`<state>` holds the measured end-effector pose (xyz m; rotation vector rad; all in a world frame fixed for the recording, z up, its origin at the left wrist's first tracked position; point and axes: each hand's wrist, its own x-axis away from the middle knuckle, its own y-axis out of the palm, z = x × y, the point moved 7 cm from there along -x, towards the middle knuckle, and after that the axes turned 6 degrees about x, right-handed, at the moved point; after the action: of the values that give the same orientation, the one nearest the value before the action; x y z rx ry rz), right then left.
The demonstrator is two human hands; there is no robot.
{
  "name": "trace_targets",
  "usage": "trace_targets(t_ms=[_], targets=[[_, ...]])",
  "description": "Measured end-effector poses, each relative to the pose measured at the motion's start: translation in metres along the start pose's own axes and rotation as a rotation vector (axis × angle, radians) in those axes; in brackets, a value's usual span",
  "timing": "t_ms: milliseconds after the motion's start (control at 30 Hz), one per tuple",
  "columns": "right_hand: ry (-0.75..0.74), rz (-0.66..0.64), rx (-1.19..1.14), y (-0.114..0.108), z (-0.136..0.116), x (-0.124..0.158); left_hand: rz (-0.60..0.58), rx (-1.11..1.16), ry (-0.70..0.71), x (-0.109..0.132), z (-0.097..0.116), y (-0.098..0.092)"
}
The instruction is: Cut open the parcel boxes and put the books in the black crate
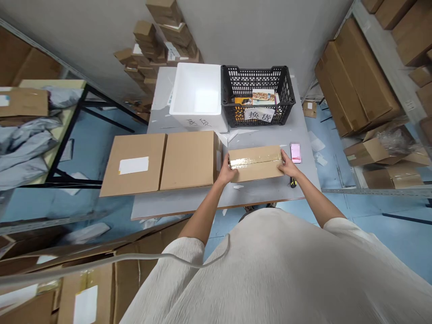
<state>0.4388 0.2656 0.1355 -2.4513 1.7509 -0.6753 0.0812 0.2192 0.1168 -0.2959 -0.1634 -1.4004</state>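
A long flat cardboard box (258,173) with shiny clear tape along its middle seam is in front of me at the table's near side. My left hand (227,170) grips its left end, thumb on top. My right hand (288,164) holds the right end the same way. Parts of the fingers on both hands are hidden by the box. Just beyond my right hand lies a phone with a pink screen (295,153). A yellow and black tool (293,182), perhaps a box cutter, is partly covered by my right forearm.
Two larger cardboard boxes (187,160) stand side by side on the grey table (189,205) at left. Behind are a white bin (199,101) and a black plastic crate (258,117) holding packets. Shelves with cartons flank both sides. A grey cable (145,256) crosses near my left arm.
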Motion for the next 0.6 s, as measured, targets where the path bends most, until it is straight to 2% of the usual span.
trace_targets(t_ms=[233,400,500,600], targets=[[0.045,0.053,-0.087,-0.006,-0.016,-0.002,0.018,0.041,-0.051,-0.006,0.015,0.003],[-0.02,0.123,-0.111,-0.017,-0.035,-0.002,0.069,0.093,0.056,-0.02,0.036,0.004],[-0.038,0.162,-0.125,-0.02,-0.031,-0.002,0.113,0.072,0.036,-0.021,0.033,0.0],[0.009,0.206,-0.083,-0.023,-0.013,-0.001,0.181,-0.008,-0.027,-0.016,0.02,-0.006]])
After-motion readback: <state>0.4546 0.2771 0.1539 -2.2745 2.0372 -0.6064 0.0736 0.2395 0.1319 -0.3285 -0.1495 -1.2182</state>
